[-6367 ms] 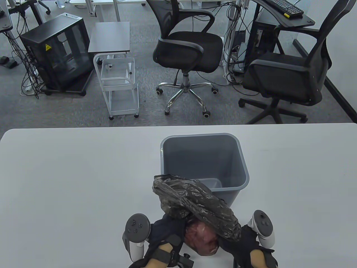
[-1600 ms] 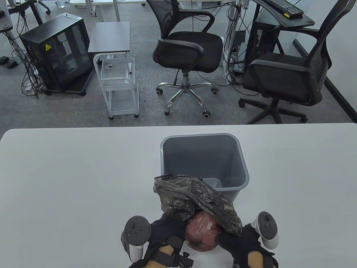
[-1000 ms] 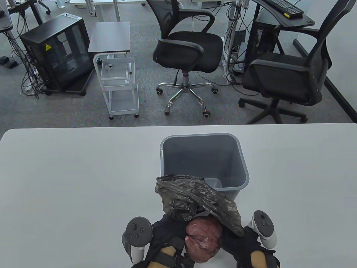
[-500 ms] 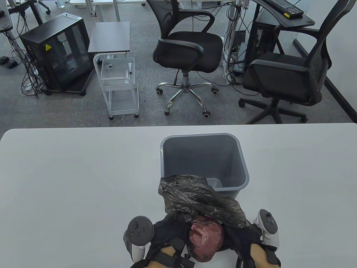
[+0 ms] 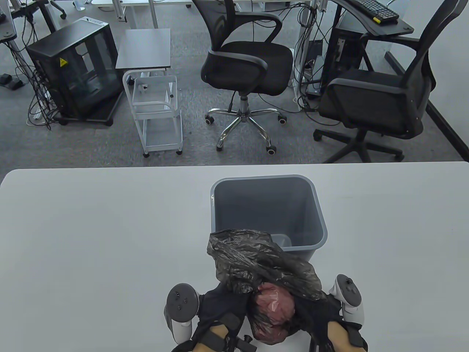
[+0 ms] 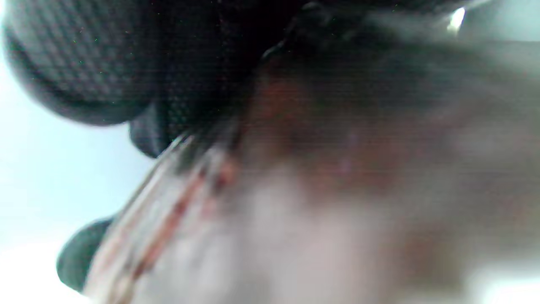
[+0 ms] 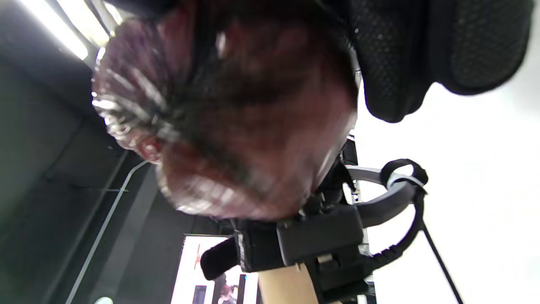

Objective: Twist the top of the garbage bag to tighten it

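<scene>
1. The table point(image 5: 91, 227) lies bare to the left and right of the hands; the grey bin point(image 5: 269, 214) stands just behind them, and both work at the near edge.
2. A yellow warning sticker point(image 5: 63, 62) marks the black cabinet point(image 5: 75, 69); its writing is unreadable.
3. The garbage bag point(image 5: 263, 267) sits between the hands, its reddish filled end point(image 5: 274, 311) at the near edge.
4. The left hand point(image 5: 220, 311) and right hand point(image 5: 315, 315) both grip the bag, fingers closed on its plastic.

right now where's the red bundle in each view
Table view: red bundle at bottom centre, between both hands, under the black bag.
Left wrist view: blurred reddish mass filling the right.
Right wrist view: upper centre.
Shared landmark: white table.
</scene>
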Tool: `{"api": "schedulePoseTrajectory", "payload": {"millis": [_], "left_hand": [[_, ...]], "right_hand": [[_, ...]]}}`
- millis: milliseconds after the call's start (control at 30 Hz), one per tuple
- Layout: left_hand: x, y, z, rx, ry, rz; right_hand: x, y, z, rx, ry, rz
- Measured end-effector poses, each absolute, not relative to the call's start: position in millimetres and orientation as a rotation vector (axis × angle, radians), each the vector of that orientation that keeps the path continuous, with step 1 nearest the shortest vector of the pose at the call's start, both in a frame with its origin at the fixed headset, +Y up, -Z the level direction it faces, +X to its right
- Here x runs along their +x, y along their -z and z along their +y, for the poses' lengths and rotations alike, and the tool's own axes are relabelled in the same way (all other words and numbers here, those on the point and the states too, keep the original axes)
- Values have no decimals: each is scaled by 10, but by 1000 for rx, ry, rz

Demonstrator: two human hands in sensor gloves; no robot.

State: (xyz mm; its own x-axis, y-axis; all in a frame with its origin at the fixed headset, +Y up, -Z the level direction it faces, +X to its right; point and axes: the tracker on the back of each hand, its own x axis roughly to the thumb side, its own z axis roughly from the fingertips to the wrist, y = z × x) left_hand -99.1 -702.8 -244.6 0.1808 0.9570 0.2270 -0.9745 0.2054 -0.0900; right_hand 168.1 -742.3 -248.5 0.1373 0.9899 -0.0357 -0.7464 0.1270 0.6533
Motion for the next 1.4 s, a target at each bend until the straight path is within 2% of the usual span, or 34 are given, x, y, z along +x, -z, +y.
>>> {"api": "schedulePoseTrajectory", "payload": {"millis": [133,233,400,567,700,867,967,1100,1167,1300,1400], "left_hand": [[-1068,2454,-7017,125,-1294,-199],[-1066,2460,-7032,112,-1315,-193],[-967,2443,-7025,42,-1415,-281],[-950,2473,-7041,7,-1425,-326],[-1000,2470,-7025,78,-1331,-260],[-1011,2459,-7024,85,-1301,-220],[-978,2456,-7037,74,-1330,-248],[-904,2474,-7067,7,-1465,-359],[-913,2483,-7062,32,-1445,-336],[-1020,2481,-7034,119,-1317,-252],[-1051,2477,-7032,131,-1330,-226]], "right_hand": [[1656,2468,-7340,685,-1368,463],[1599,2427,-7188,916,-1540,381],[1657,2451,-7223,787,-1521,355],[1710,2477,-7352,651,-1367,438],[1689,2468,-7378,658,-1394,445],[1597,2412,-7243,867,-1468,419],[1648,2439,-7241,778,-1503,362],[1739,2480,-7318,612,-1353,373],[1735,2475,-7354,576,-1303,428],[1701,2450,-7344,590,-1367,403],[1659,2437,-7243,734,-1401,329]]}}
